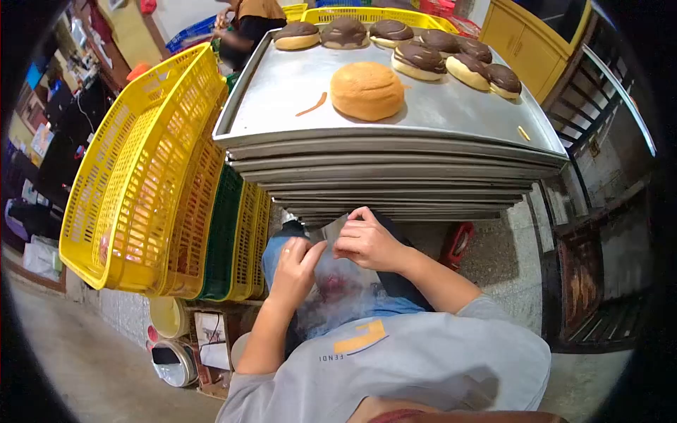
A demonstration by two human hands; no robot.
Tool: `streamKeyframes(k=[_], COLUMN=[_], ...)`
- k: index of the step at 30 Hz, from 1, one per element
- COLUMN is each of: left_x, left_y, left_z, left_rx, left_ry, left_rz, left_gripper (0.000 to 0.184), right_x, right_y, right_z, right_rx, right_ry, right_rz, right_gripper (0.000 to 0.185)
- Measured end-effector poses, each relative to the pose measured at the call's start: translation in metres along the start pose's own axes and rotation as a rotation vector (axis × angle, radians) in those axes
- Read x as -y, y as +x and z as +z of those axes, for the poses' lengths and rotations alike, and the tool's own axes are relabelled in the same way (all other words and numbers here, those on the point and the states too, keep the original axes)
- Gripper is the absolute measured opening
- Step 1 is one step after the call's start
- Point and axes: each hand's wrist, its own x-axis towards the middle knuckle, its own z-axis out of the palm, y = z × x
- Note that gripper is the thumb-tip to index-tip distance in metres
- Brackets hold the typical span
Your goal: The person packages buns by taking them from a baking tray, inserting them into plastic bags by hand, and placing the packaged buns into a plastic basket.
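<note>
Over my lap hangs a clear plastic bag with a blurred reddish print. My left hand pinches its upper left edge, the fingers curled and a ring on one of them. On the other side my right hand grips the bag's upper right edge between thumb and fingers. Just beyond both hands stands a tall stack of metal trays. A plain round bun sits near the front of the top tray, with several chocolate-topped buns behind it.
Stacked yellow crates rise close on my left, with a green crate among them. Below them are lidded tubs. A yellow cabinet stands at the back right. Another person is beyond the trays.
</note>
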Motion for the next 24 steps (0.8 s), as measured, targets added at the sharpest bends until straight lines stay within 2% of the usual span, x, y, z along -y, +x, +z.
streamKeyframes(k=[2, 3, 5, 7, 8, 9, 11, 12, 13, 14, 15, 17, 18, 20, 22, 23, 24], left_x=[0.002, 0.001, -0.002, -0.009, -0.009, -0.004, 0.007, 0.011, 0.020, 0.033, 0.037, 0.045, 0.046, 0.050, 0.053, 0.055, 0.058], left_y=[-0.005, -0.003, 0.002, 0.017, 0.010, 0.008, 0.007, 0.002, -0.009, -0.025, -0.028, -0.035, -0.031, -0.034, -0.040, -0.042, -0.045], left_z=[0.003, 0.000, -0.012, -0.030, -0.032, -0.035, -0.039, -0.035, -0.030, -0.024, -0.025, -0.025, -0.025, -0.021, -0.006, 0.000, 0.003], left_rx=[-0.006, 0.000, 0.021, -0.028, 0.052, 0.053, 0.231, 0.142, 0.146, -0.027, -0.089, -0.212, -0.171, -0.041, -0.074, -0.105, -0.123], left_ry=[-0.016, -0.037, -0.040, -0.425, -0.695, -0.698, -1.299, -1.388, -1.387, -1.408, -1.404, -1.392, -1.219, -0.946, -0.956, -0.969, -0.989], left_rz=[-0.006, -0.028, -0.025, 0.119, 0.028, 0.039, 0.174, 0.144, 0.153, 0.017, -0.031, -0.127, -0.172, -0.287, -0.341, -0.399, -0.363], left_gripper=[0.020, 0.022, 0.016, 0.005, 0.014, 0.014, 0.019, 0.024, 0.024, 0.026, 0.027, 0.028, 0.027, 0.022, 0.019, 0.017, 0.014], right_x=[0.006, 0.012, 0.013, 0.008, 0.007, 0.011, 0.025, 0.025, 0.026, 0.030, 0.032, 0.030, 0.020, -0.017, -0.082, -0.093, -0.124], right_y=[0.007, 0.012, 0.012, 0.005, 0.001, 0.002, 0.008, 0.009, 0.011, 0.015, 0.021, 0.042, 0.055, 0.087, 0.128, 0.140, 0.149], right_z=[-0.008, -0.010, -0.011, -0.010, -0.013, -0.019, -0.037, -0.049, -0.066, -0.086, -0.106, -0.147, -0.160, -0.195, -0.208, -0.211, -0.211], right_rx=[-0.013, -0.096, -0.182, 0.007, 0.100, 0.096, 0.178, 0.332, 0.328, 0.368, 0.410, 0.387, 0.293, 0.215, 0.055, 0.032, 0.096], right_ry=[-0.036, -0.053, -0.078, 0.030, 0.084, 0.074, 0.292, 0.403, 0.395, 0.501, 0.607, 0.395, 0.392, 0.279, 0.289, 0.224, 0.198], right_rz=[0.000, -0.032, -0.067, -0.129, -0.078, -0.076, -0.166, -0.187, -0.188, -0.124, -0.061, -0.030, 0.039, 0.346, 0.374, 0.520, 0.647], right_gripper=[0.013, 0.011, 0.009, 0.008, 0.006, 0.006, 0.004, 0.009, 0.009, 0.015, 0.021, 0.036, 0.039, 0.047, 0.050, 0.056, 0.065])
